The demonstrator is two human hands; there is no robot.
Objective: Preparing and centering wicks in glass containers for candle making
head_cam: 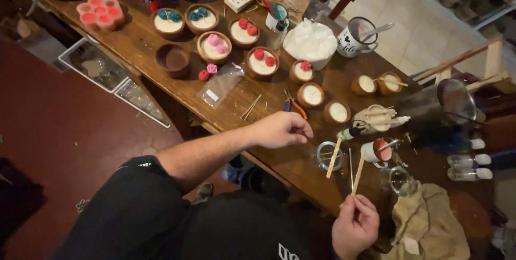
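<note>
- Hands: your right hand (353, 226) pinches a wooden stick (357, 175) upright-tilted.
- Your left hand (282, 129) hovers loosely curled, grasping nothing, near glass jar (329, 155) on desk (145, 45).

— What sort of place is this?
— A home candle-making workshop: a long wooden worktop (161, 50) crowded with wax-filled wooden bowls (262, 62), a pink silicone mould (100, 12), pliers (293, 105), loose wicks (251, 107) and a metal pouring pitcher (438, 104).
</note>
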